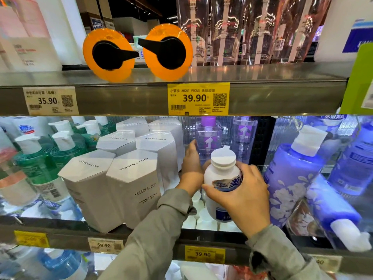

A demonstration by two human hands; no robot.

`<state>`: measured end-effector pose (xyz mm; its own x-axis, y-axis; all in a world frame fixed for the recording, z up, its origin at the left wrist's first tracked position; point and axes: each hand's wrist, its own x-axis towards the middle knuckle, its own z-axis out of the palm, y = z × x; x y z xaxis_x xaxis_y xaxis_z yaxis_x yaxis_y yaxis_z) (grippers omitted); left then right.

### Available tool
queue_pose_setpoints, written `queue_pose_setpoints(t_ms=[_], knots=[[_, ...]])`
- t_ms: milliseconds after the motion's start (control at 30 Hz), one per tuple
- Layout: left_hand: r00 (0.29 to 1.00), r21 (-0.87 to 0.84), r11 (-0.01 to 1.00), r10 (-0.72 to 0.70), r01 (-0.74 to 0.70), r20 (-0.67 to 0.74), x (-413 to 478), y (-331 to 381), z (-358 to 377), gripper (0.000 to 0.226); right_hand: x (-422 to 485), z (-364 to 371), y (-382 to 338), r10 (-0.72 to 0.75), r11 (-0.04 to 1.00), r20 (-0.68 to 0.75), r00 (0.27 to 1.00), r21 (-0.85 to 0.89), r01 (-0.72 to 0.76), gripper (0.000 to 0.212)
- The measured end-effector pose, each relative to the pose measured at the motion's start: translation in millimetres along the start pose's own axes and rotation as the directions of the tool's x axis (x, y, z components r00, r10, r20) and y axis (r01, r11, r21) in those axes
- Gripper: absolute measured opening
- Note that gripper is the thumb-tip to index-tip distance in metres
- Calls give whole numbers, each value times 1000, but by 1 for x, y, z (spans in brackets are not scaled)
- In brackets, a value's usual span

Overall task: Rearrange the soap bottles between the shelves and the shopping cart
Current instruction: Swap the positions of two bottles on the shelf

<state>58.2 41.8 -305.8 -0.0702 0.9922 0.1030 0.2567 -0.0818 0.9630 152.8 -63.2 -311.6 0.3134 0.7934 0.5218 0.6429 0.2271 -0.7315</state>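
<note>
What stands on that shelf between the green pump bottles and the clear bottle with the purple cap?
Head view: white hexagonal Verbena Linn boxes stand between the green pump bottles and the purple-capped bottle.

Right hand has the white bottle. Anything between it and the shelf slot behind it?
Yes. The left hand is in that slot, just behind the white bottle the right hand grips, by a clear purple-capped bottle. Other white caps already fill the shelf front below.
</note>
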Motion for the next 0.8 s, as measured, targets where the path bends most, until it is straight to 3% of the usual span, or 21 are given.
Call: queue_pose_setpoints(t_ms=[133,233,300,433,800], knots=[[995,124,988,82,-89,60,7,3,0,50,2,1,1,14,1000,4,1000,-1,-14,76],[989,191,973,112,-128,92,12,1,2,71,2,3,2,21,1000,4,1000,-6,-21,75],[993,125,987,98,-105,59,18,-1,3,81,2,3,2,22,1000,7,1000,-8,-22,75],[992,227,966,123,-124,16,29,-6,4,66,1,4,0,21,1000,8,1000,-12,-21,74],[992,82,989,124,-121,-29,38,-7,-5,39,-6,10,-2,-50,998,-33,998,-27,49,73]])
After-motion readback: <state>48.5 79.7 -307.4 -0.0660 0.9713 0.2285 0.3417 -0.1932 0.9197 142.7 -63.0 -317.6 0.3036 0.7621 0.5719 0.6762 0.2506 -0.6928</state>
